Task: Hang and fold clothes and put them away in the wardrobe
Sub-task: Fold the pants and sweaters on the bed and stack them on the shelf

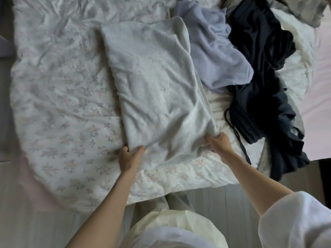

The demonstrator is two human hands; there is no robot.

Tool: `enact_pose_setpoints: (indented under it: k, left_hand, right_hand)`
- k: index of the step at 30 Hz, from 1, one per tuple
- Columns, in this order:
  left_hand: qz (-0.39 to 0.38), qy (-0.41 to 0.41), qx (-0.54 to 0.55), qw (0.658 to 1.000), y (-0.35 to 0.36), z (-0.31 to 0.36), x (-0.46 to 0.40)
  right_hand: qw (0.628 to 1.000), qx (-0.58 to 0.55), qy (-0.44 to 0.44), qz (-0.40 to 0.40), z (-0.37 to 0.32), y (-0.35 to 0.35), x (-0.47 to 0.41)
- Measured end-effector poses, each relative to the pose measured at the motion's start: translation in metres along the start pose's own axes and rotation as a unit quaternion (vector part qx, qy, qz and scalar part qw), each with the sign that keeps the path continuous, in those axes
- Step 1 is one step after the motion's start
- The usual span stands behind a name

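You're standing at the bed (59, 97) w/ both arms out. The pale cloth (154, 83) lies flat on the flowery cover, folded into a long shape that runs away from you and leans a bit to the left.

Your left hand (129, 156) grips the near left corner of the cloth. The thumb lies on top and the fingers curl under the edge. Your right hand (217, 142) grips the near right corner, fingers bunched round a small wad of fabric. Both hands are holding tight, not spread. The near edge sags a little between the 2 hands.

To the right of the cloth, touching its far side, is a light purple top (215, 51). It's crumpled, not folded. Next to that, further right, is a dark navy item (259, 68), also in a heap. It has a ribbed band and a dark cord (238, 135) that trails down over the cover toward the bed's edge. More stuff is piled at the top right: white fabric (295, 38) and a grey piece (304, 13). Can't tell what kind of clothes those are.

At the bottom you can see your white sleeve (295, 221) on the right arm, and the floor (223, 199) below the bed.
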State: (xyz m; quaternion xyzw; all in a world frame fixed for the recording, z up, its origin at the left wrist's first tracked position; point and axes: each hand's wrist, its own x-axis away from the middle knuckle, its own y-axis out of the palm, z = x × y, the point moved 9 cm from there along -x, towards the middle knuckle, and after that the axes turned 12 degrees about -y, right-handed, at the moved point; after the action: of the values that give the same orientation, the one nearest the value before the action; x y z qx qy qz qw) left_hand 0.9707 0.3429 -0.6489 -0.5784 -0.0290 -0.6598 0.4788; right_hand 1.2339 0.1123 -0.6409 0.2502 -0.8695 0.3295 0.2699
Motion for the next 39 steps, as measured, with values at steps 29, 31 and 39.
enact_pose_setpoints:
  k: [29, 31, 39]
  left_hand:
    - [-0.294, -0.023, 0.137, 0.946, -0.092, 0.148, 0.102]
    - [-0.288, -0.027, 0.186, 0.939, -0.097, 0.180, 0.092]
    - [-0.314, -0.038, 0.284, 0.905, -0.080, 0.304, 0.025]
  right_hand:
    - [0.938, -0.338, 0.074, 0.019, -0.140, -0.032, 0.065]
    - [0.930, -0.360, 0.074, 0.023, -0.173, -0.032, 0.046]
    - [0.920, -0.375, 0.093, 0.064, -0.268, -0.006, -0.047]
